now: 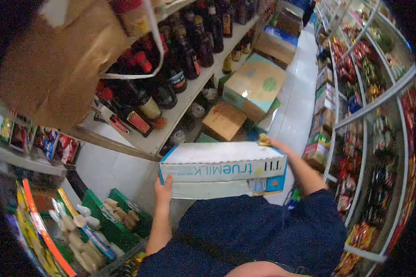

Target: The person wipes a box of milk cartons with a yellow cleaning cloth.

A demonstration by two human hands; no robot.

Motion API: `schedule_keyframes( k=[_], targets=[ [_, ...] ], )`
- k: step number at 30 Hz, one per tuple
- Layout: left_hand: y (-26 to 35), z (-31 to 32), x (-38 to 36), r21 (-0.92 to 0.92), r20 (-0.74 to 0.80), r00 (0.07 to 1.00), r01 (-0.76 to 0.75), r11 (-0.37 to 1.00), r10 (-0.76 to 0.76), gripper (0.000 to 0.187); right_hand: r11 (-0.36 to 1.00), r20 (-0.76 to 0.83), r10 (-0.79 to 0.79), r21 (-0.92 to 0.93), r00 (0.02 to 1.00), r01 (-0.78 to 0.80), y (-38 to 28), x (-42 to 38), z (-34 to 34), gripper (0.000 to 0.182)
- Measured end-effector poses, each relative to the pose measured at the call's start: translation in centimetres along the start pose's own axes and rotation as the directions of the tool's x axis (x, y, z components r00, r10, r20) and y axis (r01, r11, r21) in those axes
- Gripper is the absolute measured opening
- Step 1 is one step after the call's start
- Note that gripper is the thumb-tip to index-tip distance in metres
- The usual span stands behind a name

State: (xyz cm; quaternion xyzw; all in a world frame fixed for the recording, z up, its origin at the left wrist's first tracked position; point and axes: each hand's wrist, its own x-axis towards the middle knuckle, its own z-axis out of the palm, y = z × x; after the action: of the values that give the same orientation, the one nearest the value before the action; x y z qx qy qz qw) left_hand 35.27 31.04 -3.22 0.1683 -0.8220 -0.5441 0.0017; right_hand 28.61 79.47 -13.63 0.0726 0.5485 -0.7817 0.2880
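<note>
I hold a white and blue "truemilk" carton [222, 168] flat in front of my chest, its print upside down to me. My left hand [163, 190] grips the carton's near left corner from below. My right hand [276, 147] rests on the far right top corner and also pinches a small yellow object [264, 139]; what it is I cannot tell. Both arms are in dark blue sleeves.
A shop aisle. The shelf to the left carries dark bottles [171, 74]; cardboard boxes [254, 85] are stacked on the floor below it. A green crate [118, 217] of bottles stands at the lower left. Shelves of packaged goods [365, 106] line the right.
</note>
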Motion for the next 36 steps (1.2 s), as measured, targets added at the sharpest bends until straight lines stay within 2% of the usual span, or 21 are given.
schedule_keyframes(
  k=[1,2,4,7,9,11,14,16,18,20,22,25,28,30,32,33,34,35,36],
  targets=[
    [-0.7,0.1,0.4,-0.001,0.014,1.0,0.01,1.0,-0.01,0.043,0.979,0.062,0.006,-0.206,0.998,0.007,-4.7,-1.7,3.2,0.052],
    [-1.7,0.2,0.7,0.022,0.023,0.999,0.048,0.999,-0.048,0.044,0.918,0.11,0.096,-0.394,0.989,-0.046,-5.6,-1.1,3.4,0.051],
    [-0.7,0.5,0.2,-0.03,0.028,0.999,0.019,0.999,-0.018,0.043,0.678,0.143,0.289,-0.729,0.947,-0.097,-7.1,-0.5,3.1,0.05],
    [-1.0,0.7,0.3,-0.1,0.031,0.999,-0.04,0.994,0.043,0.039,0.591,0.26,0.537,-0.795,0.803,-0.137,-10.9,0.7,8.2,0.055],
    [-2.3,0.6,0.5,-0.141,0.025,0.998,-0.051,0.989,0.055,0.039,0.571,0.543,0.411,-0.78,0.733,0.257,-11.5,2.2,13.5,0.055],
    [-3.3,0.6,0.4,-0.19,0.014,0.999,-0.04,0.981,0.044,0.04,0.526,0.684,0.376,-0.713,0.625,0.464,-10.1,4.9,18.1,0.061],
    [-1.8,0.6,-0.6,-0.198,0.017,0.998,-0.062,0.978,0.066,0.043,0.418,0.567,0.466,-0.818,0.68,0.396,-10.8,6.1,23.3,0.068],
    [-1.9,0.5,-0.4,-0.127,0.012,0.999,-0.036,0.991,0.038,0.045,0.379,0.516,0.483,-0.851,0.707,0.363,-8.6,9.9,22.9,0.072],
    [-3.6,0.2,0.4,-0.081,-0.002,0.999,-0.041,0.996,0.041,0.046,0.258,0.397,0.508,-0.917,0.765,0.304,-5.7,13.3,20.2,0.075],
    [-7.0,0.4,1.4,-0.073,-0.019,0.998,-0.069,0.995,0.068,0.047,0.114,0.29,0.613,-0.953,0.735,0.281,-5.1,14.6,17.0,0.079],
    [-3.3,0.5,-0.2,-0.064,-0.065,0.996,-0.06,0.996,0.056,0.047,-0.011,0.088,0.699,-0.991,0.71,0.134,-9.3,10.1,16.7,0.081],
    [-3.1,0.4,-0.4,-0.101,-0.047,0.996,-0.076,0.992,0.071,0.046,0.032,-0.05,0.681,-0.995,0.731,-0.098,-8.1,8.6,13.5,0.082],
    [-2.3,0.6,-0.3,-0.136,-0.036,0.997,-0.074,0.988,0.069,0.044,0.057,-0.101,0.65,-0.982,0.753,-0.18,-8.6,7.0,15.1,0.086],
    [-1.5,0.3,-0.4,-0.102,-0.035,0.999,-0.041,0.994,0.037,0.041,0.092,0.068,0.708,-0.996,0.703,0.004,-8.2,8.9,16.6,0.093],
    [-2.3,0.3,-0.2,-0.115,-0.033,0.997,-0.08,0.99,0.076,0.041,0.172,0.241,0.539,-0.97,0.807,0.174,-7.4,9.3,20.6,0.088],
    [-2.6,0.5,0.2,-0.122,-0.032,0.994,-0.108,0.987,0.105,0.041,0.323,0.37,0.53,-0.92,0.764,0.221,-9.2,7.9,24.2,0.088],
    [-3.2,0.5,0.4,-0.152,-0.028,0.994,-0.108,0.982,0.105,0.042,0.372,0.49,0.476,-0.865,0.73,0.337,-6.2,10.8,24.6,0.088],
    [-4.0,0.6,0.6,-0.186,-0.027,0.994,-0.11,0.976,0.107,0.042,0.382,0.56,0.477,-0.826,0.677,0.415,-10.1,7.9,28.2,0.086],
    [-4.3,0.8,0.6,-0.215,-0.029,0.994,-0.111,0.97,0.107,0.042,0.319,0.574,0.451,-0.819,0.684,0.478,-9.4,8.4,29.3,0.084]
  ],
)
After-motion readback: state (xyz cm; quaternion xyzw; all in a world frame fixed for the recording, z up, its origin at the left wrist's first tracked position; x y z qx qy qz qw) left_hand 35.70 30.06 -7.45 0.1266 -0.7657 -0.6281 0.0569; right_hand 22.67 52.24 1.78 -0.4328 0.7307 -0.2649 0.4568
